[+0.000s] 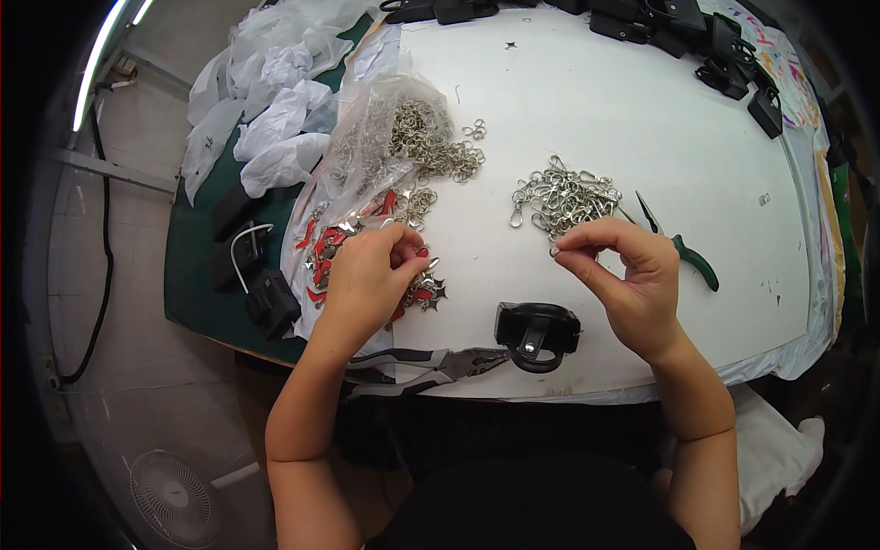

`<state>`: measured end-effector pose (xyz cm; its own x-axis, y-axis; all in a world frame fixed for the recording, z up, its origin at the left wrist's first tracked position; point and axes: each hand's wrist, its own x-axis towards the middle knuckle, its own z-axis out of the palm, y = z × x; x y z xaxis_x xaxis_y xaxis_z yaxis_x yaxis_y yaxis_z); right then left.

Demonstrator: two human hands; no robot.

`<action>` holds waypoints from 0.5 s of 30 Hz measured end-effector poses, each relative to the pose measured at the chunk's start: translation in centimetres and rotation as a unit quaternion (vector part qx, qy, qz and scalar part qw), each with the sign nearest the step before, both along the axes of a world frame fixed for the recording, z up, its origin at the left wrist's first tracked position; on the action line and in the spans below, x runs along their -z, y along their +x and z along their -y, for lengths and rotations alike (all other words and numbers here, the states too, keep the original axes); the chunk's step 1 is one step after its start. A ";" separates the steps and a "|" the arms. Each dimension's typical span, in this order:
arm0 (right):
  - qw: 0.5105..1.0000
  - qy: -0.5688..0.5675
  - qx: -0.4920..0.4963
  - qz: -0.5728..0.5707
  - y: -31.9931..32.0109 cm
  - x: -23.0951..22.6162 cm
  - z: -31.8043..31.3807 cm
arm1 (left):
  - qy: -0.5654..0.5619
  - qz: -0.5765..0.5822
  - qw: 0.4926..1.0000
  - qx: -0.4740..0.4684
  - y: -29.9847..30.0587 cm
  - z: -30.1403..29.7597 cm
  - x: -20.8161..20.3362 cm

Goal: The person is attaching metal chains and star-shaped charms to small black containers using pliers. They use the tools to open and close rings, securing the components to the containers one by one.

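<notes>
My left hand (371,275) is over a pile of red and silver metal charms (323,252), thumb and forefinger pinched together. A bit of red and silver shows at its fingertips, but what they grip is partly hidden. Held between the thumb and forefinger of my right hand (632,275) is a small metal ring (554,251). Just beyond that hand lies a heap of silver swivel clasps (568,197). Between my hands, near the front edge, sits a black block-shaped tool with a loop handle (536,335). Grey-handled pliers (440,367) lie left of it, jaws touching or nearly touching it.
Green-handled pliers (692,258) lie beside my right hand. An open plastic bag (367,128) spills metal rings (431,147) onto the white board (678,339). Black boxy items (724,64) line the back right. White plastic bags (284,119) and black devices (266,302) cover the left side.
</notes>
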<state>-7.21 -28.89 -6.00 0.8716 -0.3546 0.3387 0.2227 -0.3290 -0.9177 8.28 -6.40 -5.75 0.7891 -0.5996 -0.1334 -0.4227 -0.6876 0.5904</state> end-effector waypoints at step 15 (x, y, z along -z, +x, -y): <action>0.999 0.029 -0.013 0.010 -0.2 0.3 0.1 | -0.038 0.167 0.979 0.107 1.6 -0.5 -0.3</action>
